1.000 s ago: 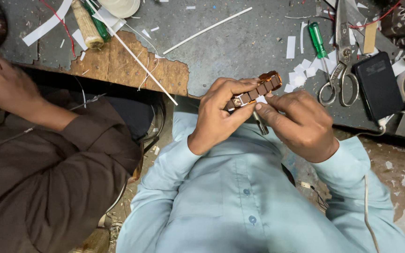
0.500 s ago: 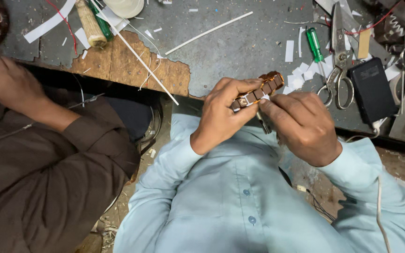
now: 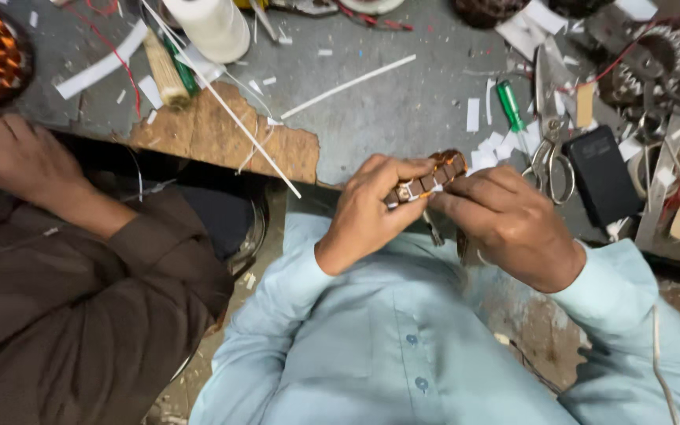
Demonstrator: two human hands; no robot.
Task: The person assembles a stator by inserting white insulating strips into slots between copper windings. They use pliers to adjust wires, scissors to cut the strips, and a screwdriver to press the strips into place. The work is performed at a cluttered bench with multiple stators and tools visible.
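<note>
Grey workbench (image 3: 403, 118): scissors (image 3: 548, 118), black box (image 3: 601, 175) beside hands (image 3: 442, 208).

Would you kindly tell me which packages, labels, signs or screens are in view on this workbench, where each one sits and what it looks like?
No packages, signs or lit screens show.
Black slab: flat, rectangular, with rounded corners, on the bench right of the scissors; whether it is a screen cannot be told.
White paper strips: blank, cut slips, scattered beyond the small brown wound part that the left hand and right hand hold.
</note>
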